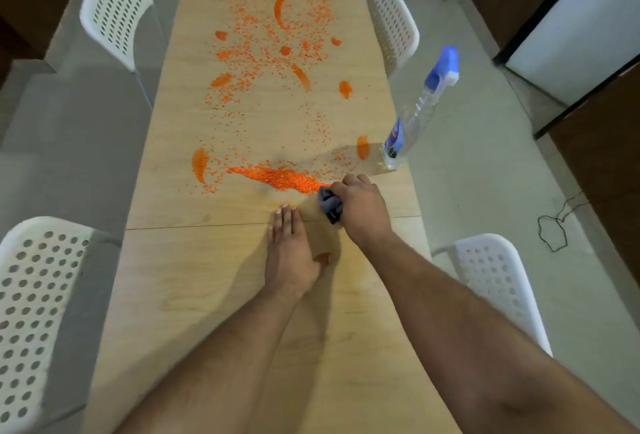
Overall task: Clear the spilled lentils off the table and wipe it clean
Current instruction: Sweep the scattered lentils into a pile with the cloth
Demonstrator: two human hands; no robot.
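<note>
On the counter (207,295), left to right: my left hand (289,260) lies flat, fingers together, palm down, holding nothing, a small orange smear just beside its thumb. The gathered ridge of lentils (277,179) sits just beyond it, with most of the spill spread well up the far half. My right hand (360,205) is closed on a bunched blue-grey cloth (330,205) touching the ridge's right end. Spray bottle (415,115) stands at the right edge, untouched. Step: sweeping, early on. Next, I'd say: rake the pile toward my left palm.
</note>
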